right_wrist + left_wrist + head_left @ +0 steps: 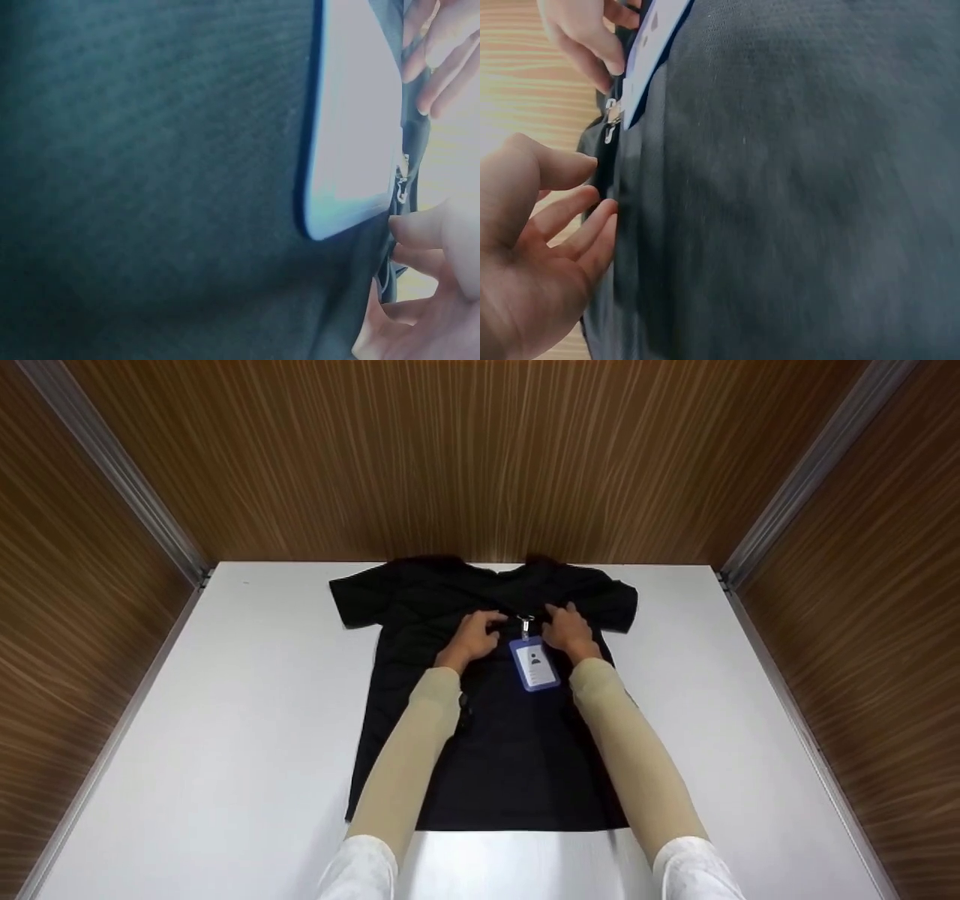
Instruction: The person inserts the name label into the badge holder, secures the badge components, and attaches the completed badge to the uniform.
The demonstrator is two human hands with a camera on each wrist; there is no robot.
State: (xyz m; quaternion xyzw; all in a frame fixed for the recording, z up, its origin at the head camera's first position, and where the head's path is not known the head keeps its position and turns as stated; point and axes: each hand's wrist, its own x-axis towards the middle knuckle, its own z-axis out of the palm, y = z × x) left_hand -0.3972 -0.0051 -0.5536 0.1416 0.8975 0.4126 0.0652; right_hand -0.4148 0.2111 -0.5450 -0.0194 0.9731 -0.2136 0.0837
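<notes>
A black short-sleeved T-shirt lies spread on the white table, collar toward the back wall. On its chest rests a blue-framed ID badge with a white card, slightly tilted, its metal clip at the top end. My left hand rests on the shirt left of the clip; in the left wrist view its thumb and fingers stand apart at the dark fabric. Just right of the clip, my right hand touches the shirt, fingers spread. The right wrist view shows its thumb near the clip.
The white table extends on both sides of the shirt. Wood-grain panels stand at the back and on the left and right, with grey metal strips along the corners.
</notes>
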